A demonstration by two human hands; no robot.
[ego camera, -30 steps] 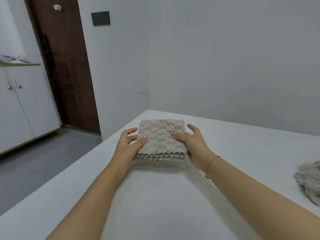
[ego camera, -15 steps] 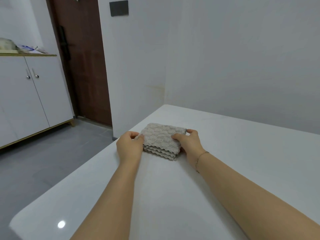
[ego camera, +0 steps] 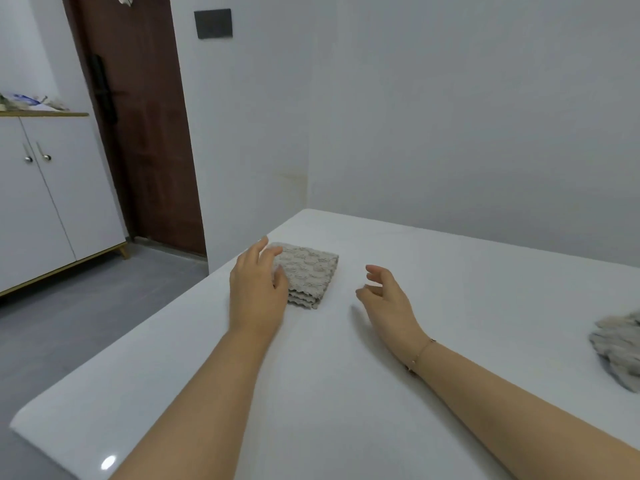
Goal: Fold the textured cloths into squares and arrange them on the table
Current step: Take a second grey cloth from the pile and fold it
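folded cloth [ego camera: 310,277]: square stack, flat on white table [ego camera: 346,393], near its far left corner
your left hand [ego camera: 258,289]: fingers relaxed, at the stack's left edge, grasping nothing
your right hand [ego camera: 384,299]: released, loosely curled, apart from stack
unfolded cloth [ego camera: 618,348]: crumpled, right edge

Single head view, facing forward-down over table [ego camera: 346,393], close.

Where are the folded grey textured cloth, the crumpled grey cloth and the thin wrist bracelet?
Folded grey textured cloth [ego camera: 310,271], head view, top face.
Crumpled grey cloth [ego camera: 618,344], head view, middle of the heap.
Thin wrist bracelet [ego camera: 420,353], head view, chain across the wrist.
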